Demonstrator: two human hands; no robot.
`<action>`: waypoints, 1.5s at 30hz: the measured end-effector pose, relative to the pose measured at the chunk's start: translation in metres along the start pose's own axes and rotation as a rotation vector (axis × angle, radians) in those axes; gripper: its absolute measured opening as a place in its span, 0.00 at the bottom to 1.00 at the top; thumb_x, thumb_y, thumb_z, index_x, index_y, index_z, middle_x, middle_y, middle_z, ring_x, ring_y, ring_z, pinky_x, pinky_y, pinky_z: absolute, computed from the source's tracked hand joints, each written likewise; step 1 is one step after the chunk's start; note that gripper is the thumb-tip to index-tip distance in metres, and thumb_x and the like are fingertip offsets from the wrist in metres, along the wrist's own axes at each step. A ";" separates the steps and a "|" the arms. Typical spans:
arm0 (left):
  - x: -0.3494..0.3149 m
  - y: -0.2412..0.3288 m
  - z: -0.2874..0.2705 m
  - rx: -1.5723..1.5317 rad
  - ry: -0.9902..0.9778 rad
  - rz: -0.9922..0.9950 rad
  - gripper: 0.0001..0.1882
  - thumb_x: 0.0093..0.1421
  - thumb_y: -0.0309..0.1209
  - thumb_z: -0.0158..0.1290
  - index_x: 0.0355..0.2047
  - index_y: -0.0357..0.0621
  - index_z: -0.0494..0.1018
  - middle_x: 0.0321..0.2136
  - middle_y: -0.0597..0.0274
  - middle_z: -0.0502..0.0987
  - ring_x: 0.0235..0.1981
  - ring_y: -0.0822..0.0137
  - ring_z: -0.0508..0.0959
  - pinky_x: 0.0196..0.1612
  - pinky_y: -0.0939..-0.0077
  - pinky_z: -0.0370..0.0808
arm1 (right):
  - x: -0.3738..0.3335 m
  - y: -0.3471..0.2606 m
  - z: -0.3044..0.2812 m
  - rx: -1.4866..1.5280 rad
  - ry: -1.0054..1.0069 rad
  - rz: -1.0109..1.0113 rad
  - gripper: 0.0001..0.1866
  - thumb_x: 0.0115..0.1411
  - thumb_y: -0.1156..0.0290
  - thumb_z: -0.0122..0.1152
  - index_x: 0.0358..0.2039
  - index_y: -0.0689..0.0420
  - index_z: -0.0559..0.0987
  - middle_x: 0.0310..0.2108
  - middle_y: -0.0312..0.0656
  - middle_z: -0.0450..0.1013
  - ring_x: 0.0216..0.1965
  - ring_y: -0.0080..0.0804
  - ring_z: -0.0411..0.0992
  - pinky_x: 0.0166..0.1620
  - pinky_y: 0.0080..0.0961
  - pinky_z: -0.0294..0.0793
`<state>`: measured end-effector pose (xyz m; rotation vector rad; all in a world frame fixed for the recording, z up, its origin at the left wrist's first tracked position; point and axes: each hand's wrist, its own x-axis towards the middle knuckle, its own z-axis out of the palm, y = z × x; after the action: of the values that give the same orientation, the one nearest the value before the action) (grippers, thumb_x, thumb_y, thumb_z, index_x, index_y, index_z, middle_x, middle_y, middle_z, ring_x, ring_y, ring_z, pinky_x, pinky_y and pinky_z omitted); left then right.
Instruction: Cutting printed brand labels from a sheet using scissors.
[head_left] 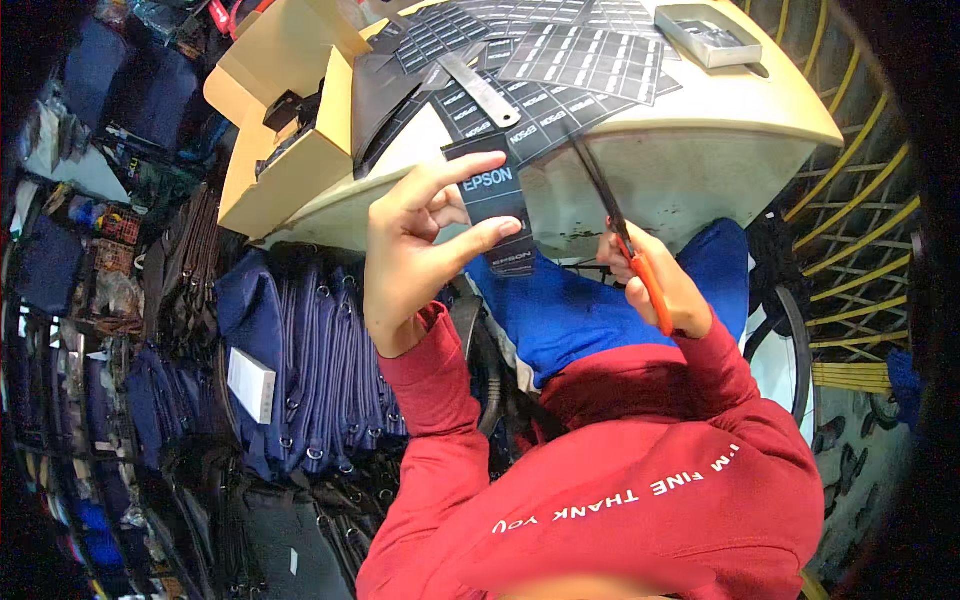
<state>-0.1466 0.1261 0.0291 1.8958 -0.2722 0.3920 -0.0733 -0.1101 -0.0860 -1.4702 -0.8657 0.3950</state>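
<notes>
Raised in front of the table edge, my left hand (412, 240) holds a short black strip of printed labels (490, 206). Its index finger and thumb lie across the strip, one near the top and one lower down. To the right, my right hand (676, 285) is closed around the orange handles of a pair of scissors (648, 278). The dark blades point up and left toward the table edge, apart from the strip. Several black sheets of printed labels (585, 62) overlap on the table, with a steel ruler (478, 88) lying on them.
An opened cardboard box (336, 112) with dark items stands at the left of the pale table (690, 150). A small grey open box (712, 42) sits at the far right. Navy bags (315, 370) and a white box (250, 384) are at my left. A yellow lattice gate (862, 165) is at right.
</notes>
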 end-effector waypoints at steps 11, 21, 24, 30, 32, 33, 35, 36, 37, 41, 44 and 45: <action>-0.007 -0.005 -0.011 -0.048 -0.184 -0.030 0.27 0.43 0.14 0.60 0.47 0.34 0.70 0.31 0.66 0.72 0.29 0.81 0.72 0.33 0.87 0.72 | 0.005 -0.012 -0.012 -0.240 -0.331 -0.085 0.22 0.50 0.54 0.59 0.32 0.61 0.69 0.20 0.41 0.66 0.22 0.30 0.64 0.28 0.27 0.66; -0.016 0.000 -0.020 -0.091 -0.106 0.011 0.27 0.41 0.13 0.61 0.45 0.33 0.72 0.33 0.65 0.73 0.30 0.80 0.73 0.31 0.88 0.72 | -0.008 -0.024 -0.028 -0.313 -0.313 -0.003 0.19 0.53 0.55 0.55 0.27 0.60 0.69 0.18 0.41 0.66 0.20 0.32 0.64 0.27 0.29 0.65; -0.017 0.001 -0.018 -0.105 -0.239 0.034 0.28 0.40 0.13 0.61 0.46 0.34 0.72 0.35 0.64 0.73 0.28 0.82 0.72 0.29 0.89 0.69 | -0.008 -0.028 -0.026 -0.288 -0.349 -0.016 0.20 0.53 0.53 0.54 0.28 0.60 0.70 0.19 0.41 0.67 0.20 0.33 0.64 0.27 0.29 0.66; -0.019 0.000 -0.019 -0.035 -0.389 -0.022 0.28 0.41 0.14 0.62 0.47 0.35 0.72 0.31 0.68 0.69 0.25 0.84 0.65 0.26 0.92 0.64 | -0.005 -0.041 -0.020 -0.277 -0.480 0.018 0.22 0.54 0.50 0.52 0.28 0.60 0.71 0.18 0.40 0.66 0.20 0.29 0.64 0.26 0.29 0.65; -0.018 0.000 -0.017 -0.047 -0.399 -0.038 0.28 0.41 0.14 0.62 0.47 0.35 0.72 0.31 0.69 0.68 0.24 0.84 0.64 0.25 0.92 0.63 | -0.007 -0.041 -0.020 -0.282 -0.494 0.019 0.22 0.55 0.50 0.52 0.27 0.60 0.71 0.18 0.40 0.66 0.20 0.28 0.63 0.26 0.28 0.65; -0.018 0.000 -0.017 -0.045 -0.407 -0.033 0.28 0.41 0.15 0.63 0.46 0.35 0.72 0.30 0.70 0.68 0.24 0.84 0.64 0.25 0.92 0.63 | -0.008 -0.041 -0.019 -0.283 -0.503 0.027 0.23 0.55 0.49 0.52 0.27 0.60 0.71 0.18 0.40 0.66 0.20 0.29 0.63 0.25 0.29 0.65; -0.018 0.003 -0.018 -0.040 -0.411 -0.027 0.28 0.41 0.15 0.63 0.46 0.35 0.72 0.29 0.70 0.67 0.24 0.84 0.63 0.25 0.92 0.63 | -0.008 -0.042 -0.018 -0.284 -0.515 0.032 0.23 0.55 0.49 0.51 0.27 0.60 0.71 0.18 0.40 0.66 0.20 0.29 0.63 0.25 0.29 0.65; -0.018 0.005 -0.018 -0.027 -0.409 -0.060 0.28 0.41 0.15 0.63 0.46 0.35 0.72 0.29 0.71 0.67 0.23 0.85 0.63 0.24 0.92 0.62 | -0.009 -0.042 -0.017 -0.288 -0.511 0.034 0.23 0.55 0.49 0.51 0.27 0.60 0.71 0.18 0.40 0.66 0.20 0.29 0.63 0.25 0.29 0.65; -0.018 0.006 -0.018 -0.015 -0.409 -0.093 0.28 0.41 0.16 0.63 0.46 0.36 0.72 0.28 0.71 0.66 0.23 0.85 0.63 0.24 0.92 0.62 | -0.009 -0.042 -0.016 -0.292 -0.506 0.036 0.22 0.56 0.49 0.51 0.26 0.60 0.71 0.18 0.40 0.66 0.20 0.29 0.63 0.25 0.30 0.65; -0.018 -0.002 -0.019 -0.032 -0.416 -0.035 0.28 0.41 0.16 0.64 0.46 0.37 0.73 0.27 0.72 0.65 0.23 0.85 0.62 0.24 0.93 0.60 | -0.009 -0.042 -0.013 -0.299 -0.514 0.036 0.22 0.56 0.50 0.51 0.26 0.59 0.71 0.18 0.40 0.66 0.20 0.29 0.63 0.25 0.30 0.65; -0.017 -0.004 -0.017 -0.054 -0.434 0.006 0.29 0.40 0.17 0.64 0.47 0.38 0.73 0.27 0.73 0.63 0.24 0.85 0.61 0.23 0.93 0.58 | -0.009 -0.043 -0.011 -0.287 -0.518 0.036 0.21 0.56 0.50 0.51 0.26 0.59 0.71 0.18 0.39 0.66 0.20 0.28 0.62 0.26 0.29 0.65; -0.017 -0.003 -0.017 -0.038 -0.438 -0.016 0.29 0.40 0.17 0.64 0.47 0.38 0.73 0.27 0.73 0.63 0.24 0.84 0.61 0.23 0.92 0.58 | -0.009 -0.042 -0.011 -0.276 -0.517 0.033 0.21 0.56 0.50 0.51 0.26 0.59 0.71 0.18 0.39 0.66 0.20 0.28 0.62 0.26 0.29 0.65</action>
<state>-0.1631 0.1429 0.0252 1.9301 -0.5491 -0.0457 -0.0826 -0.1289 -0.0464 -1.6655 -1.3491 0.7227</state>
